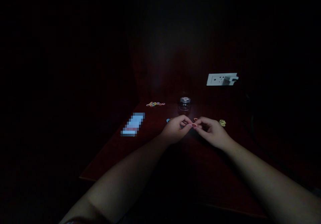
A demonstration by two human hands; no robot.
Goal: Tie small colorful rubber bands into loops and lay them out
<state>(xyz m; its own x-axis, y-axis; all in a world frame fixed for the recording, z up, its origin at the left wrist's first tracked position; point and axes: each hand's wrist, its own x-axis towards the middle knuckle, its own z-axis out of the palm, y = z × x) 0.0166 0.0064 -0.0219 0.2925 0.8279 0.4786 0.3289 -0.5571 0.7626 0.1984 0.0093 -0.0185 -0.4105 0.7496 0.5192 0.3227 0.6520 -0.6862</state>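
Between my two hands, just above the table, is a small orange-pink hair tie point(194, 125). The thumb and fingertips of my left hand point(177, 128) pinch its left side. My right hand point(212, 131) pinches the right side the same way. Just behind the fingers, another orange ring point(195, 119) lies on the table. A blue ring point(168, 120) shows in part beyond my left hand. Several yellow rings point(222, 122) are piled to the right of my right hand.
A clear lidded jar point(185, 105) stands behind my hands. Several mixed-colour rings point(154, 104) lie at the back left of the dark red table point(117, 157). A blurred-out bright phone-like rectangle point(132, 124) rests at left. A wall socket point(222, 79) holds a plug; the surroundings are very dark.
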